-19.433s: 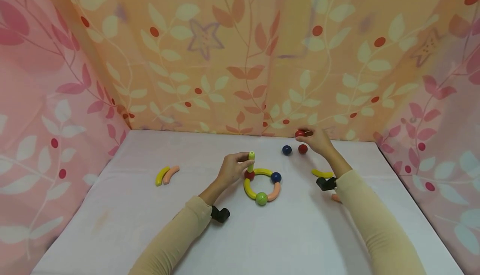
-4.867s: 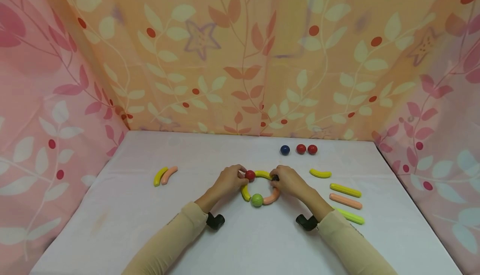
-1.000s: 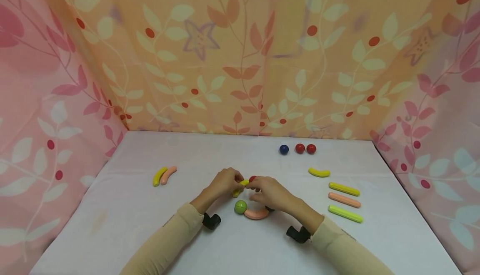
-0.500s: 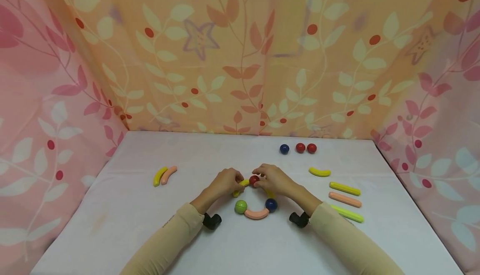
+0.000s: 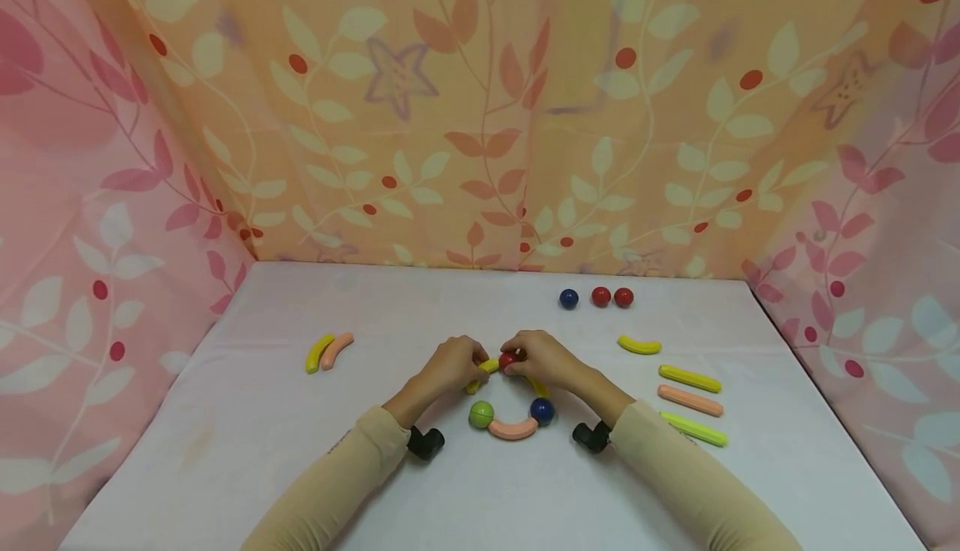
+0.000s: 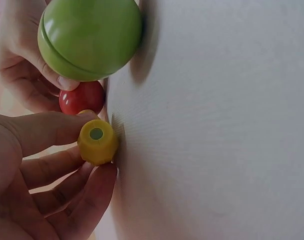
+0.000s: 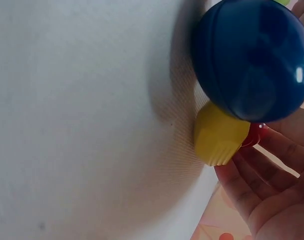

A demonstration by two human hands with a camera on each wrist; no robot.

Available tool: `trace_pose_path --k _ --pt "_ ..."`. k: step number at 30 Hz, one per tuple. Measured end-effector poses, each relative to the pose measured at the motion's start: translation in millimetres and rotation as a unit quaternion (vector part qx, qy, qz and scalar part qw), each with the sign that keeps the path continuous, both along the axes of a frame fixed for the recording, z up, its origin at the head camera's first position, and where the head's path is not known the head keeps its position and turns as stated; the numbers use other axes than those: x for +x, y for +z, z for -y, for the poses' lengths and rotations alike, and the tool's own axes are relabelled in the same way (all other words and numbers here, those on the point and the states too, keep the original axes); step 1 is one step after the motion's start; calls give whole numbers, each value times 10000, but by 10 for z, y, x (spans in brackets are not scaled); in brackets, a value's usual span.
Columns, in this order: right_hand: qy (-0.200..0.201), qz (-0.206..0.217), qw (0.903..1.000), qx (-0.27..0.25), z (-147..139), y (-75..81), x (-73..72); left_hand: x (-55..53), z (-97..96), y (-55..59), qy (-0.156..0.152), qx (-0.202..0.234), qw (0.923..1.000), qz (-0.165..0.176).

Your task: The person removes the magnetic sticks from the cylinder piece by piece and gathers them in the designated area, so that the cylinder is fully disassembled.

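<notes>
Pinched between the thumb and fingers of my left hand (image 5: 450, 365) is a curved yellow stick (image 6: 98, 142); its near end, with a dark round tip, faces the left wrist camera. Its other end meets a red ball (image 5: 507, 361), which my right hand (image 5: 551, 359) holds by thumb and fingertips. A second curved yellow stick (image 7: 221, 134) runs from the red ball down toward a blue ball (image 5: 542, 410). From the blue ball a curved pink stick (image 5: 513, 428) leads to a green ball (image 5: 482, 414). Between the green ball and the left yellow stick there is a gap.
On the white table (image 5: 225, 468), a loose blue ball (image 5: 569, 299) and two red balls (image 5: 612, 297) lie at the back. Curved yellow (image 5: 319, 354) and pink (image 5: 337, 351) sticks lie left. To the right are a curved yellow stick (image 5: 640, 345) and several straight sticks (image 5: 690, 401).
The upright light green stick has left the ring for the right side. The ring has opened beside the green ball and shifted nearer. My right hand has moved from the blue ball to the red ball.
</notes>
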State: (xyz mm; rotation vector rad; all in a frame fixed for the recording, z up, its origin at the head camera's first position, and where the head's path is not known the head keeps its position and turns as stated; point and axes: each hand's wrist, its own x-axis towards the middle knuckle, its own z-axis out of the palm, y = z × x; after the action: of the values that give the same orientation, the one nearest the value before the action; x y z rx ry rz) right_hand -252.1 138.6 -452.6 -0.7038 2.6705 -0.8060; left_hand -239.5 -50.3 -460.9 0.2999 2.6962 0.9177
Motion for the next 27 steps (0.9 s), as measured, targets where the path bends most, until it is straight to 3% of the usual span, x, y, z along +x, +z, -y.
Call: trace_pose_path --k 12,20,27 --pt "-55 -59 9999 -74 -10 0 20 -5 -12 -6 80 -107 9998 -156" --pt "-86 -39 10000 28 -10 -3 15 -49 75 -16 754 -26 9967 -303" --pt "-104 -5 9999 96 -12 -9 -4 -106 275 34 935 199 9951 -264"
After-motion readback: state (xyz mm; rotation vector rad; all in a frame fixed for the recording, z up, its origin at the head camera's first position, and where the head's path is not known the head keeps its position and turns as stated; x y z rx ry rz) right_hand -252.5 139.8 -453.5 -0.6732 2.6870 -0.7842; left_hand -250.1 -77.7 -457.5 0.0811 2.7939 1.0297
